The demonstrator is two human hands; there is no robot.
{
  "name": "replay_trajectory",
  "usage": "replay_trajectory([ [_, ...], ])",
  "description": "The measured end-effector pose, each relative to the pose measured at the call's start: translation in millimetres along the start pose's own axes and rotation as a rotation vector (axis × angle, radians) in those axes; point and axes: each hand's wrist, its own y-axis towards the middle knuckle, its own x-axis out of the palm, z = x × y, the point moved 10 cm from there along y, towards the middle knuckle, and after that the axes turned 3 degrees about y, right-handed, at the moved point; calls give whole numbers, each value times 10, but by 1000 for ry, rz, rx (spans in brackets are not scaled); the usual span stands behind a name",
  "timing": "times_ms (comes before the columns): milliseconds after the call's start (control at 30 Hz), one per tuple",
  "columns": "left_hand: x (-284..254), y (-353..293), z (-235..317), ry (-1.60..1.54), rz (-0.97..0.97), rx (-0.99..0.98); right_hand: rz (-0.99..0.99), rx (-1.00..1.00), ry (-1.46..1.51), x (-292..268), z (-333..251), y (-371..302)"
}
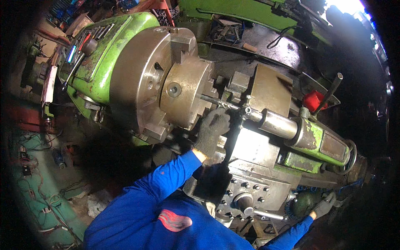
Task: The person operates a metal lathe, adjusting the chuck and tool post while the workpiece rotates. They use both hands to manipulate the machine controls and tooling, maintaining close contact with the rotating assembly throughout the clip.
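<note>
My left hand [212, 131], in a dark grey work glove, is raised just below a drill bit [216, 101] on a large lathe. Its fingers are curled close under the bit; what is between them is hidden. The bit runs from the tailstock quill [278, 124] to the jaws of a steel chuck [183, 93]. Off to the lower right, beside the lathe bed, is my right hand [324, 207], also gloved. A grey curved piece [343, 201] lies near its fingers, which are too dark to read.
A big round faceplate [139, 83] backs the chuck on the green headstock [125, 33]. Below the tailstock [321, 143] sits the carriage with its handle [270, 215]. A red container [313, 100] stands behind. Cables [39, 187] lie on the green floor at left.
</note>
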Motion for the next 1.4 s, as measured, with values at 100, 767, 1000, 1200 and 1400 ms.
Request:
replay_trajectory([
  [100, -28, 25, 239, 35, 153, -72, -245, 400, 233, 751, 453, -908],
  [767, 378, 714, -419, -247, -55, -343, -1016, 641, 304, -371, -283, -6129],
  [1000, 352, 288, -94, -39, -89, -293, -740, 63, 440, -1195, -743, -5902],
  [1200, 31, -1100, -75, 502, -506, -290, -905, 81, 1228, -2588, -3622, -3378],
  [1400, -164, -2064, 410, 681, -771, -10, -483, 68, 1624, -2523, -5516, -2680],
])
